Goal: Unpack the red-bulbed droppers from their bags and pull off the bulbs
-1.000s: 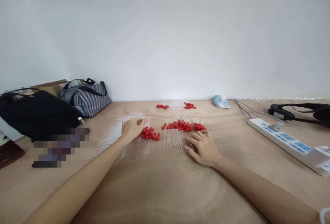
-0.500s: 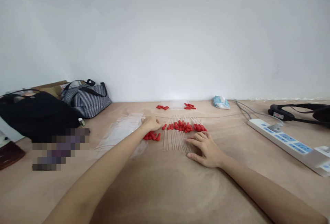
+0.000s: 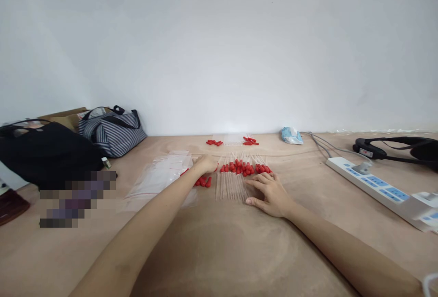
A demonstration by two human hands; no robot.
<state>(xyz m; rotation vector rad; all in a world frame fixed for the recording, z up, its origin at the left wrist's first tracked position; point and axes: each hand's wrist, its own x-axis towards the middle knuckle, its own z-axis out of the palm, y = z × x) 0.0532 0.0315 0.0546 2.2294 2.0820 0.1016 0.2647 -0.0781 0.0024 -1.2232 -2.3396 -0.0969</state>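
The left hand (image 3: 206,164) is at a small red top (image 3: 216,168), but I can't tell how open it is or if it holds anything, while the right hand (image 3: 270,194) lies loosely open and empty beside the red-topped clear sticks (image 3: 239,167) on the brown table (image 3: 219,247).

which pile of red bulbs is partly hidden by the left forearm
The front-left pile, left of the thin tubes; the left forearm crosses no other red pile.

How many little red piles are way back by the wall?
2. The left pile is at the left side of some clear sticks, and the right pile is at their right side. Some red pieces may hide under others.
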